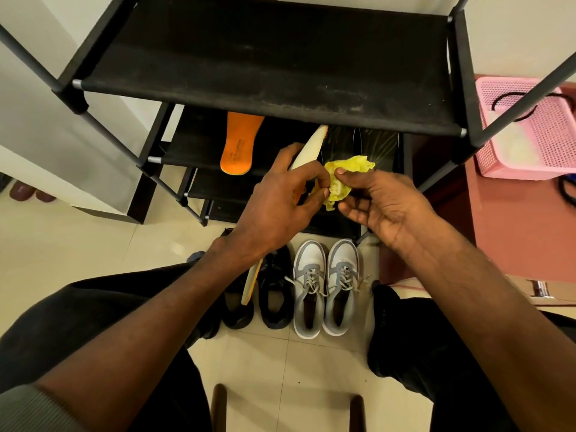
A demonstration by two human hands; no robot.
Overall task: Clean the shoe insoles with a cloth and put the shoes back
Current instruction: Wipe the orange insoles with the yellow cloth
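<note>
My left hand point(280, 198) grips a pale insole point(307, 148) with an orange edge, held edge-up in front of the shoe rack. My right hand point(380, 201) pinches a crumpled yellow cloth point(343, 174) between thumb and fingers, right beside the insole. An orange insole point(240, 145) lies on the second shelf point(193, 151). On the floor below stand a pair of black shoes point(274, 294), one with an insole point(251, 285) sticking out, and a pair of grey-and-white sneakers point(327, 285).
The black shoe rack's dusty top shelf point(265, 57) spans the upper view, with lower shelves beneath. A pink perforated basket point(526, 132) sits on a reddish surface at right. My knees in dark trousers flank the shoes; a dark stool frame point(218, 410) shows below.
</note>
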